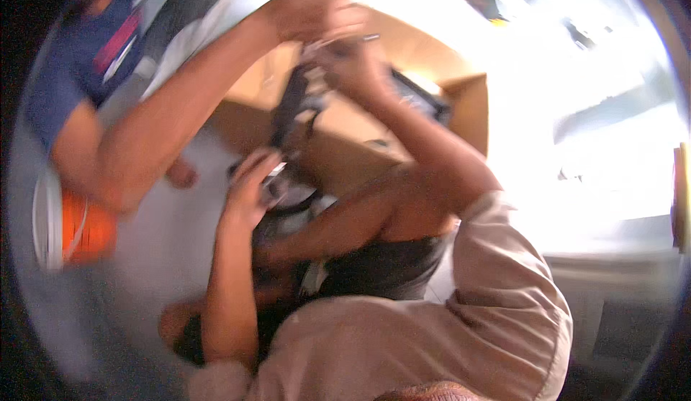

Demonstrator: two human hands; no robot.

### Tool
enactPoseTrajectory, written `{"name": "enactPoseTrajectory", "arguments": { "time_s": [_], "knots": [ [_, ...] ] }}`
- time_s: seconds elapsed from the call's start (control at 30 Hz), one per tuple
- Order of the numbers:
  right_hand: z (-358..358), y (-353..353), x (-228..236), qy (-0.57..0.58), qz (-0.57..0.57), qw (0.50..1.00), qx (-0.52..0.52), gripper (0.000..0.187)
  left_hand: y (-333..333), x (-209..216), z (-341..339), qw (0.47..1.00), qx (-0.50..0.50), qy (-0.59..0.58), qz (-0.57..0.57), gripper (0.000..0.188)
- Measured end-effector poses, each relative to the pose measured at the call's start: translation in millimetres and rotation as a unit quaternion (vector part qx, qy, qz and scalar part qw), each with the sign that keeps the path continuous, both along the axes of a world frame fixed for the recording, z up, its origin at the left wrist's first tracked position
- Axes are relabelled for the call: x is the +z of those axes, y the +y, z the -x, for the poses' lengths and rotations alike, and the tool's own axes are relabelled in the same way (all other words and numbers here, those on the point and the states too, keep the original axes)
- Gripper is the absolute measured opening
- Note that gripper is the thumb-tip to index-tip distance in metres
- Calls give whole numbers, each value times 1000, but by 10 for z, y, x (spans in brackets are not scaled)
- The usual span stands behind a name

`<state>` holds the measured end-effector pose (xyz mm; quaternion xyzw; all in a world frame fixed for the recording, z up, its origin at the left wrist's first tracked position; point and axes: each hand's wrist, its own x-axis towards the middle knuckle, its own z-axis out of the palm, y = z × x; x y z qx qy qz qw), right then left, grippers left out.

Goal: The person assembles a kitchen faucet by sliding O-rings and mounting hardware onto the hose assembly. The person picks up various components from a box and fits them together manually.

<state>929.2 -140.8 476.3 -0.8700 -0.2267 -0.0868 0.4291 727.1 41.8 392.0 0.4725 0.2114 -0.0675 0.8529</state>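
Over box (471, 116), right hand (353, 66), blurred shirt print (119, 48)

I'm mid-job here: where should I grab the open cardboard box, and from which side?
I'd pinch the top edge of the cardboard box at its right end, coming from the picture's upper right. That end stands up as a thin wall, while the right hand and a co-worker's hand crowd farther left. The right forearm passes lower, so staying high looks safer.
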Motion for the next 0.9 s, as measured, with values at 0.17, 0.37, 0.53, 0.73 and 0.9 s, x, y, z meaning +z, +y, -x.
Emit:
{"name": "enactPoseTrajectory", "arguments": {
  "time_s": [0.17, 0.37, 0.53, 0.73, 0.9],
  "knots": [
    [419, 532, 32, 52, -170, 979, 101, 20, 376, -167, 326, 999, 13, 0, -41, 28],
    [412, 515, -87, 34, -153, 983, 94, 23, 341, -188, 339, 999, -11, -23, -38, 24],
    [237, 735, -525, -21, -133, 990, 35, 20, 323, -100, 336, 998, 31, 8, -57, 27],
    [401, 491, -106, 58, -200, 970, 125, 21, 393, -125, 284, 998, 9, -3, -64, 26],
    [428, 350, -5, 228, -254, 930, 135, 21, 342, -127, 337, 998, 18, 14, -62, 23]
  ]
}}
